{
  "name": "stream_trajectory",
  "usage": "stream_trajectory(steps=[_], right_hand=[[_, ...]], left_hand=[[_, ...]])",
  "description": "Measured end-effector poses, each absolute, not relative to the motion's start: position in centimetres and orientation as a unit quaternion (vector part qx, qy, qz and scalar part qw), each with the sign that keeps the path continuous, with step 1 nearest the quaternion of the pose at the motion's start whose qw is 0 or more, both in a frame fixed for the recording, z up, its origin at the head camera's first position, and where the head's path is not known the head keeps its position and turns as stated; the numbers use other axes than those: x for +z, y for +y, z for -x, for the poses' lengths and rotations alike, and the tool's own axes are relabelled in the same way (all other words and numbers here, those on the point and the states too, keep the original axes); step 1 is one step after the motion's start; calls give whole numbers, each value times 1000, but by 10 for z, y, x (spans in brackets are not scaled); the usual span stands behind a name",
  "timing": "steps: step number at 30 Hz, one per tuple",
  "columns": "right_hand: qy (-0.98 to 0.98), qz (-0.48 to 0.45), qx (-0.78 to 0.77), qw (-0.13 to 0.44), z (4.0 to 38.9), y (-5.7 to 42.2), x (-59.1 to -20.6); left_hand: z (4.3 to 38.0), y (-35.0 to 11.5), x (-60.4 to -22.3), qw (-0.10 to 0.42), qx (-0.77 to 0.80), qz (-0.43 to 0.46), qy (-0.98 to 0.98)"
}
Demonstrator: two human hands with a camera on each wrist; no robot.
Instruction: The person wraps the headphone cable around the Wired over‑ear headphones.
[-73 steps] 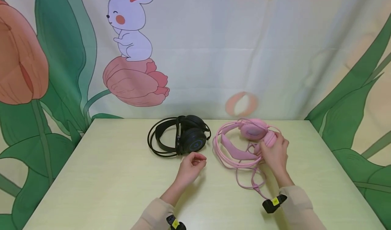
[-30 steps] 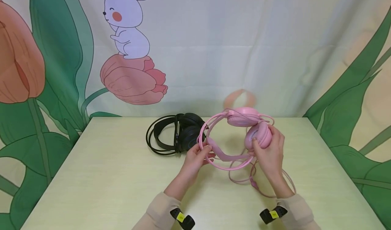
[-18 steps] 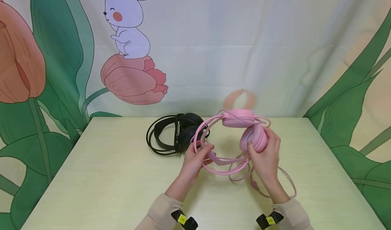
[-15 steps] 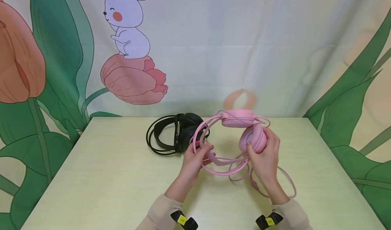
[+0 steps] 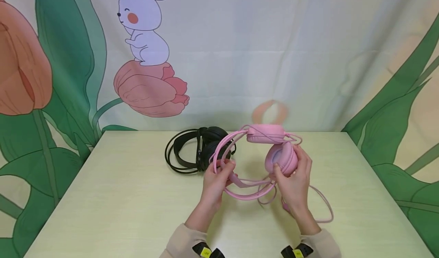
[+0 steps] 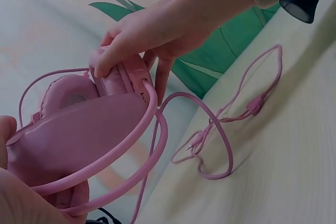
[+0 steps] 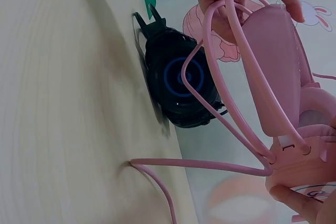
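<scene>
I hold the pink headset (image 5: pixel 265 133) raised, to the right of the black headset (image 5: pixel 207 151), left grip (image 5: pixel 217 181) curled round its headband (image 5: pixel 240 182), right grip (image 5: pixel 295 178) pinching one ear cup (image 5: pixel 284 159). Steadying it aloft seems the step in hand; the next move probably calls for minding the trailing cable (image 7: pixel 199 164).

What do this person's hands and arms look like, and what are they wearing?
The left hand and right hand wear no gloves. Both arms have plain beige sleeves. Each wrist carries a small black camera with a yellow label, whose print is too small to read.
</scene>
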State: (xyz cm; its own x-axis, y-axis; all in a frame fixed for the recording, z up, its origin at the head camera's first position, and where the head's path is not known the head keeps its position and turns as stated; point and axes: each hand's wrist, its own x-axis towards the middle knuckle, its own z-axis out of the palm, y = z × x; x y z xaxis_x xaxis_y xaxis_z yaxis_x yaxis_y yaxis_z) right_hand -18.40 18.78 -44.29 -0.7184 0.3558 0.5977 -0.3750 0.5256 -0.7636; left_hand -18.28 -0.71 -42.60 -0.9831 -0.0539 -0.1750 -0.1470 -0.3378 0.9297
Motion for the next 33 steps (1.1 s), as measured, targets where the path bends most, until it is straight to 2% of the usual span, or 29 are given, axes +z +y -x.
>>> stream_trajectory(steps=[13, 21, 29, 33], right_hand=[[-772, -54, 499, 389, 183, 179, -446], [-759, -77, 506, 403, 166, 157, -420], [-760, -69, 519, 385, 161, 142, -416], [-756, -74, 522, 388, 162, 138, -417]], left_hand=[[185, -7, -428, -28, 756, 155, 635], [188, -14, -429, -38, 747, 184, 637], [193, -22, -428, -112, 716, 204, 659], [193, -25, -428, -124, 722, 219, 644]])
